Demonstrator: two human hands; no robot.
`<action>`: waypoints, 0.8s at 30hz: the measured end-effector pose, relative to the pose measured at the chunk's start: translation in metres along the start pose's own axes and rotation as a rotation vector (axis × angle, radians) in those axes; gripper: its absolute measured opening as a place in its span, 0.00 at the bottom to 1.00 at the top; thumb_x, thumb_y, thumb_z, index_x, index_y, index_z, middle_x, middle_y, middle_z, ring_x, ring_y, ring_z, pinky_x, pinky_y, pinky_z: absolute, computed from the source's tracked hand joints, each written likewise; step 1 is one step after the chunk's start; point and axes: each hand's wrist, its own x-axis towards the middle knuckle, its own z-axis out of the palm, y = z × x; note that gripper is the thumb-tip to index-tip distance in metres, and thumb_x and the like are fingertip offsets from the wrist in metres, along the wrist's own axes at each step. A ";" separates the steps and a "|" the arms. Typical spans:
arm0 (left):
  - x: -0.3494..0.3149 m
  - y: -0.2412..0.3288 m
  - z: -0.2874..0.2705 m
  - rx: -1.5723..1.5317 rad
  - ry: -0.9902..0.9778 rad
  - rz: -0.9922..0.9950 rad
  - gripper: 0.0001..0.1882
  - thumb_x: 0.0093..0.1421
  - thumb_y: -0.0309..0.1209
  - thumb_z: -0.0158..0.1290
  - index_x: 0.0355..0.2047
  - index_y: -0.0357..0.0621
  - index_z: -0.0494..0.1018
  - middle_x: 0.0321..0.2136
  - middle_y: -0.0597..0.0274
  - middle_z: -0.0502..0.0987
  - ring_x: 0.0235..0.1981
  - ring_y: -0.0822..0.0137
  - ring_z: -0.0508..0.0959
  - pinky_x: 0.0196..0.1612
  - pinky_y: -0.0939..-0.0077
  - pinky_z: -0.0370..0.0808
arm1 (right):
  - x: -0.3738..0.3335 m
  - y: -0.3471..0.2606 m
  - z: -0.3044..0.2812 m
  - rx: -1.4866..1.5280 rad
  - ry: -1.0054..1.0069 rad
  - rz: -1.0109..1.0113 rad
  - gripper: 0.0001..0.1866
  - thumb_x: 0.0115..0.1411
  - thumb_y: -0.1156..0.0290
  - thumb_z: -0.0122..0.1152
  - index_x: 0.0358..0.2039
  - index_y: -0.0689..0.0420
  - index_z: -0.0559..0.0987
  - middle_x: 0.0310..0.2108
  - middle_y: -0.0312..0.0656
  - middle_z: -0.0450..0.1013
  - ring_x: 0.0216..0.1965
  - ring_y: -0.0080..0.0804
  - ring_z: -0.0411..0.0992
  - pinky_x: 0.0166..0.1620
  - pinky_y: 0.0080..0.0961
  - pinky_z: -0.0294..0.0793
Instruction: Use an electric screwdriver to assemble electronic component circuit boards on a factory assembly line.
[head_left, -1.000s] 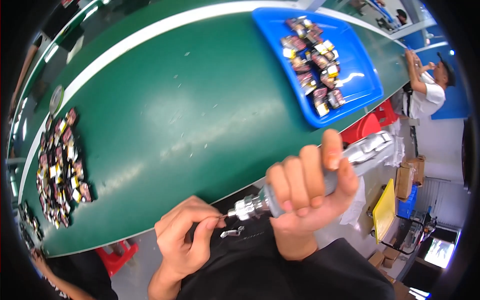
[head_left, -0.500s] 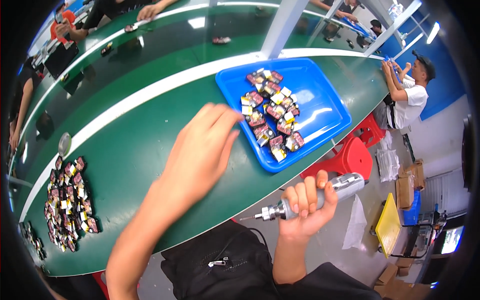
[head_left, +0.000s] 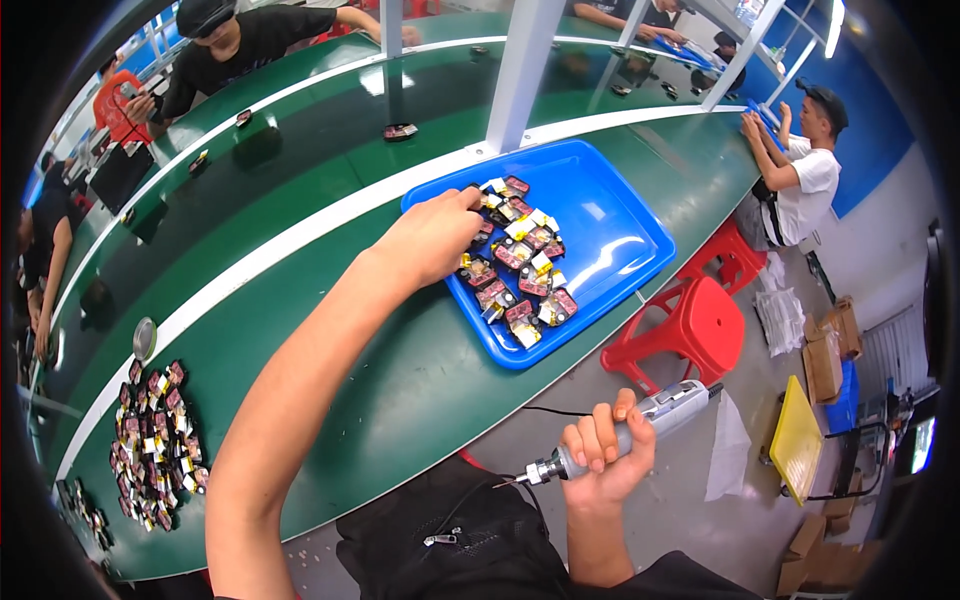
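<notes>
My left hand (head_left: 428, 240) reaches over the left rim of a blue plastic tray (head_left: 625, 225). Its fingers are bent together at the small black, red and white assemblies (head_left: 516, 254) heaped in the tray's left half; the fingertips are hidden, so what they grip does not show. In my right hand (head_left: 608, 450) is a grey electric screwdriver (head_left: 676, 403), held off the table's near edge with its bit pointing left. A cord trails near it.
A larger pile of the same assemblies (head_left: 155, 450) lies on the green table (head_left: 360, 400) at left, beside a small round metal piece (head_left: 145, 338). Beyond a white rail runs a green conveyor (head_left: 330, 140) with scattered units. Red stools (head_left: 700, 325) stand at right. Other people sit around.
My left hand has moved into the tray's contents, its fingers closing there. My right hand still holds the screwdriver, now a little lower in view. The whole view has shifted slightly.
</notes>
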 end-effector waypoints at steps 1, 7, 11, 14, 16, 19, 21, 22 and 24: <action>-0.002 0.000 0.003 -0.039 0.048 0.056 0.18 0.52 0.18 0.56 0.45 0.39 0.79 0.48 0.53 0.74 0.50 0.52 0.75 0.54 0.62 0.74 | -0.002 0.002 0.001 0.000 0.003 0.000 0.08 0.66 0.65 0.49 0.32 0.54 0.65 0.12 0.29 0.56 0.11 0.19 0.55 0.21 0.22 0.61; -0.024 -0.016 0.004 -0.033 0.196 0.106 0.10 0.60 0.25 0.52 0.39 0.34 0.79 0.43 0.44 0.77 0.44 0.46 0.78 0.48 0.58 0.75 | -0.003 0.019 0.009 0.002 -0.044 0.096 0.08 0.67 0.66 0.49 0.32 0.54 0.65 0.12 0.29 0.55 0.11 0.18 0.55 0.21 0.21 0.61; -0.078 -0.002 -0.042 -0.082 0.397 0.074 0.07 0.59 0.22 0.53 0.37 0.32 0.75 0.42 0.46 0.78 0.43 0.48 0.79 0.46 0.62 0.76 | -0.006 0.020 0.010 0.027 -0.044 0.128 0.08 0.67 0.65 0.47 0.33 0.54 0.66 0.12 0.30 0.55 0.11 0.19 0.53 0.21 0.22 0.60; -0.168 0.026 -0.066 -0.182 0.489 -0.120 0.10 0.56 0.15 0.54 0.39 0.32 0.74 0.42 0.48 0.79 0.42 0.53 0.81 0.44 0.67 0.78 | -0.003 0.035 0.012 0.048 -0.049 0.166 0.09 0.68 0.64 0.45 0.33 0.54 0.66 0.13 0.30 0.56 0.11 0.19 0.54 0.21 0.22 0.60; -0.231 0.042 -0.074 -0.076 0.487 -0.258 0.13 0.54 0.12 0.55 0.40 0.33 0.75 0.42 0.48 0.80 0.41 0.55 0.82 0.44 0.68 0.78 | -0.005 0.049 0.016 0.033 -0.109 0.231 0.09 0.68 0.65 0.45 0.33 0.54 0.66 0.13 0.31 0.56 0.11 0.19 0.55 0.21 0.23 0.61; -0.310 0.065 -0.061 -0.079 0.441 -0.475 0.13 0.53 0.11 0.54 0.39 0.33 0.75 0.43 0.48 0.80 0.41 0.54 0.82 0.45 0.68 0.78 | -0.009 0.066 0.018 0.056 -0.135 0.316 0.08 0.68 0.65 0.43 0.35 0.55 0.66 0.13 0.31 0.57 0.11 0.19 0.56 0.21 0.23 0.62; -0.338 0.074 -0.046 -0.057 0.437 -0.559 0.15 0.52 0.10 0.55 0.39 0.33 0.76 0.42 0.49 0.80 0.42 0.53 0.81 0.46 0.66 0.77 | -0.013 0.077 0.018 0.064 -0.179 0.358 0.08 0.68 0.66 0.42 0.36 0.56 0.67 0.13 0.31 0.58 0.12 0.20 0.57 0.22 0.24 0.62; -0.347 0.078 -0.041 -0.021 0.422 -0.593 0.15 0.51 0.10 0.55 0.40 0.33 0.76 0.41 0.49 0.80 0.42 0.53 0.81 0.46 0.65 0.77 | -0.015 0.082 0.020 0.070 -0.169 0.392 0.08 0.68 0.66 0.42 0.36 0.56 0.67 0.13 0.31 0.58 0.12 0.20 0.57 0.22 0.24 0.62; -0.356 0.078 -0.035 0.000 0.453 -0.551 0.17 0.50 0.12 0.58 0.42 0.35 0.76 0.41 0.51 0.80 0.42 0.52 0.80 0.45 0.64 0.77 | -0.020 0.092 0.024 0.052 -0.211 0.421 0.08 0.69 0.66 0.42 0.36 0.56 0.67 0.14 0.31 0.59 0.12 0.20 0.57 0.22 0.24 0.63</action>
